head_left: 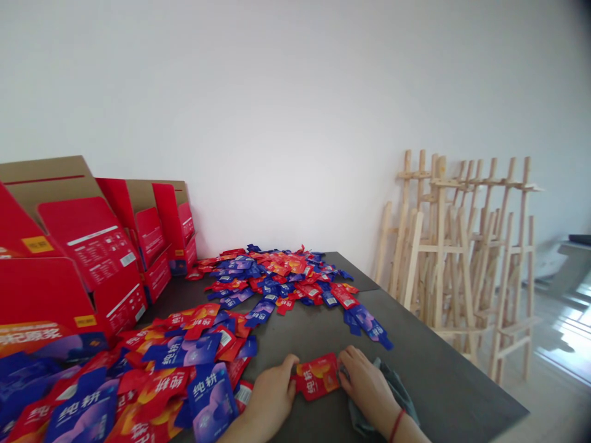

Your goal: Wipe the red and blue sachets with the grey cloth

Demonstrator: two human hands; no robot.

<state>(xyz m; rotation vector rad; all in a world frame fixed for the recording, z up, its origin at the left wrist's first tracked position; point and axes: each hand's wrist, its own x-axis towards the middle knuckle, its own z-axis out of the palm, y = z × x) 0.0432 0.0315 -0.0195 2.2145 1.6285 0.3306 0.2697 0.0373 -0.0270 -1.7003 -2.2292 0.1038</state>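
Observation:
A red packet (pixel 317 376) with white characters and an orange print is stretched between my two hands, low over the dark table. My left hand (pixel 272 394) pinches its left end between thumb and fingers. At the right end, my right hand (pixel 364 381) grips the edge with its fingers closed; a red string circles that wrist. A grey-green cloth (pixel 397 391) lies partly beneath my right hand and forearm. Left of my left hand, a pile of red and blue packets (pixel 161 381) spreads across the table, the nearest ones beside my forearm.
Open red cardboard boxes (pixel 111 277) line the left side. Another heap of red and blue packets (pixel 281 271) lies at the table's far end, with a blue packet (pixel 369 323) at its right. Wooden easels (pixel 443 258) stand beyond the dark table's (pixel 443 369) right edge.

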